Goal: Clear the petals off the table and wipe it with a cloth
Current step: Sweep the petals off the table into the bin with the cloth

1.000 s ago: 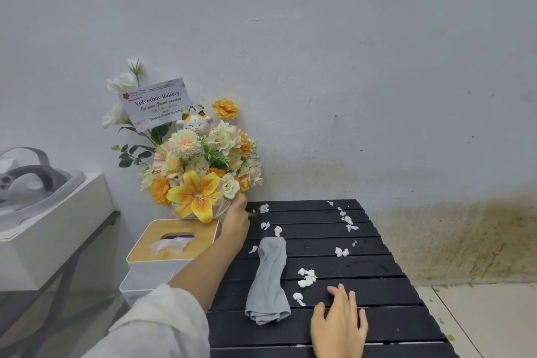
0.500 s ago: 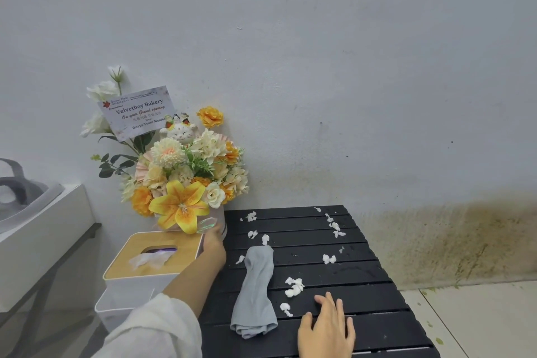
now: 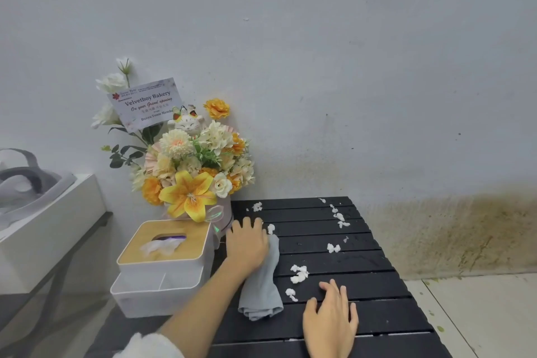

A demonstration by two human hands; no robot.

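Several white petals lie scattered on the black slatted table (image 3: pixel 372 314): a clump (image 3: pixel 299 273) in the middle, one (image 3: pixel 333 247) further back, a string (image 3: pixel 338 216) at the back right, a few (image 3: pixel 257 206) at the back left. A folded grey cloth (image 3: pixel 261 291) lies lengthwise left of the middle. My left hand (image 3: pixel 247 244) rests flat on the cloth's far end, fingers apart. My right hand (image 3: pixel 331 320) lies flat on the table's near part, holding nothing, just right of a small petal (image 3: pixel 290 294).
A flower arrangement (image 3: pixel 191 171) with a card stands at the table's back left corner. A white tissue box (image 3: pixel 164 244) with a wooden lid sits at the left edge. Further left is a white box (image 3: pixel 43 221). The wall is right behind; the tiled floor (image 3: pixel 479 314) lies to the right.
My left hand has left the base of the flower arrangement and come down to the right onto the cloth's far end. My right hand has stayed flat on the table.
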